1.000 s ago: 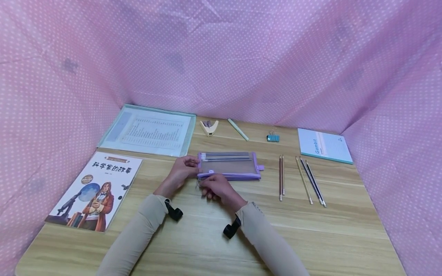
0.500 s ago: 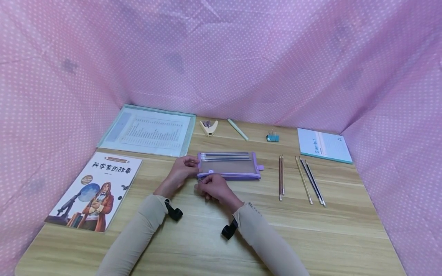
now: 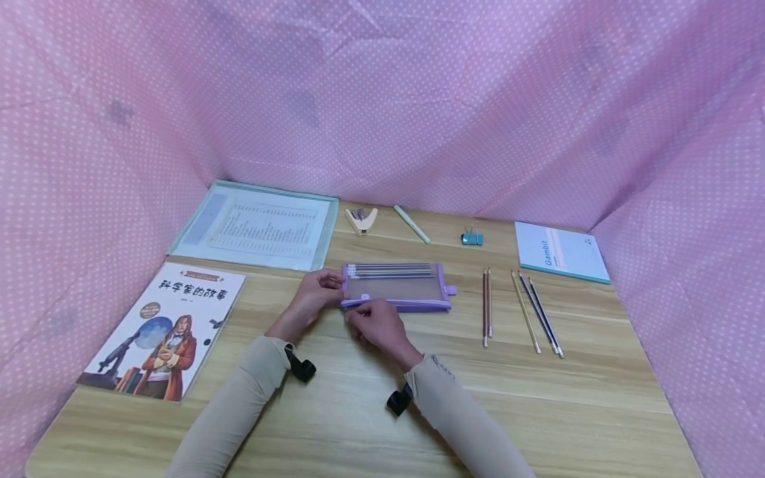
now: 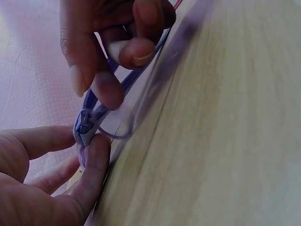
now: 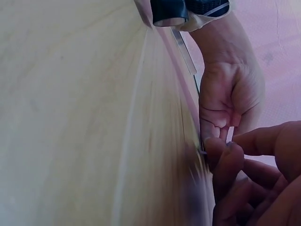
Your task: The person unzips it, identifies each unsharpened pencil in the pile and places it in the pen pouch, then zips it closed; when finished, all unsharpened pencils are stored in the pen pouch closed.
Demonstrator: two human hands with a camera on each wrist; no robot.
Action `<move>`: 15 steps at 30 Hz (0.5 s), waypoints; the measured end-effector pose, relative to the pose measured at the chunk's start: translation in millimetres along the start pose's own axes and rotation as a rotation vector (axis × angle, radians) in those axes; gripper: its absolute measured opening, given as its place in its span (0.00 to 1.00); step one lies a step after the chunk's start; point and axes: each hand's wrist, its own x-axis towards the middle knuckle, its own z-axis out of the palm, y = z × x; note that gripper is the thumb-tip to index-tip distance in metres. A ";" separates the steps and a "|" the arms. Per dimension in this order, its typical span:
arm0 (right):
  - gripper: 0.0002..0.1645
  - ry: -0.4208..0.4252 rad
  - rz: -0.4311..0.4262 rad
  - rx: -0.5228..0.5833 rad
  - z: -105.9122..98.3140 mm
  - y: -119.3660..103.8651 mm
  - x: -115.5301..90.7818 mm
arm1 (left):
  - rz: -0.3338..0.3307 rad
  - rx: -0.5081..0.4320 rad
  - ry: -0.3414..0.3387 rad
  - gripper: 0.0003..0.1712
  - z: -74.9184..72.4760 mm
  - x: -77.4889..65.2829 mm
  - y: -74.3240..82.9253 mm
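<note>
A purple mesh pencil case (image 3: 402,290) lies on the table with several pencils (image 3: 391,269) showing inside. In the head view, my left hand (image 3: 313,293) holds its left end. The left wrist view shows that thumb and fingers pinching the case's end beside the zipper slider (image 4: 85,121). From the slider, the two zipper edges (image 4: 129,80) spread apart. My right hand (image 3: 380,325) is at the case's front left corner, finger and thumb pinched together at the zipper pull, which the fingers mostly hide.
Two pencils (image 3: 486,309) and several more (image 3: 540,315) lie right of the case. Behind stand a stapler (image 3: 361,222), a light green pen (image 3: 412,224) and a binder clip (image 3: 472,238). A book (image 3: 167,332), a document folder (image 3: 263,226) and a notebook (image 3: 562,252) lie around.
My right hand shifted slightly left, then back right, at the case's front left corner. The ring visible there earlier is now hidden. My left hand stays in place.
</note>
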 end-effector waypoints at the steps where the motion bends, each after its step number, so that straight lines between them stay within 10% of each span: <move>1: 0.13 0.011 -0.010 -0.021 -0.5 -0.3 -0.1 | -0.005 -0.001 0.004 0.23 0.0 -0.2 0.3; 15: 0.11 0.055 -0.072 -0.160 9.2 -1.3 3.6 | -0.014 0.003 0.008 0.23 0.1 -1.0 0.4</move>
